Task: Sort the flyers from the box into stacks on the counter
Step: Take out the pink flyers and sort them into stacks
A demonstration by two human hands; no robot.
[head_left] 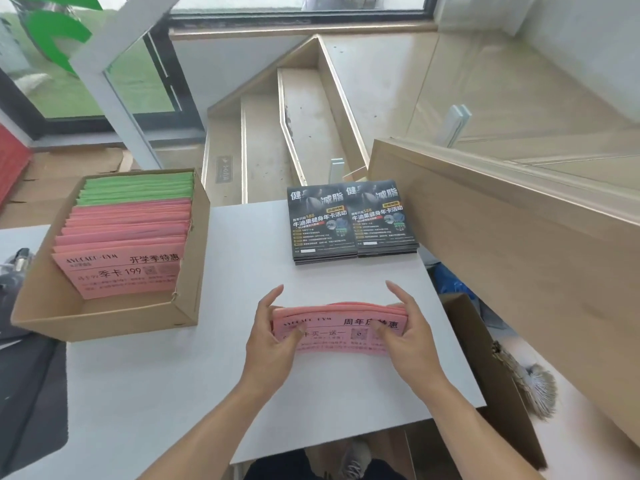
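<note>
Two hands: our left hand point(273, 336) and right hand point(403, 332) clamp the pink stack's point(337, 332) ends.
Room: bare counter point(242, 278) between stack, box point(188, 271) and black flyers point(349, 220).

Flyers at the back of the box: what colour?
Green flyers, behind the pink flyers in the box; head view, the only one.

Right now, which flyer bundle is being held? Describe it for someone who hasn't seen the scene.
On the white counter, near its front edge, both hands grip a pink paper flyer bundle, left hand and right hand at its ends. Unlike the pink flyers standing in the cardboard box, it lies outside the box.
</note>
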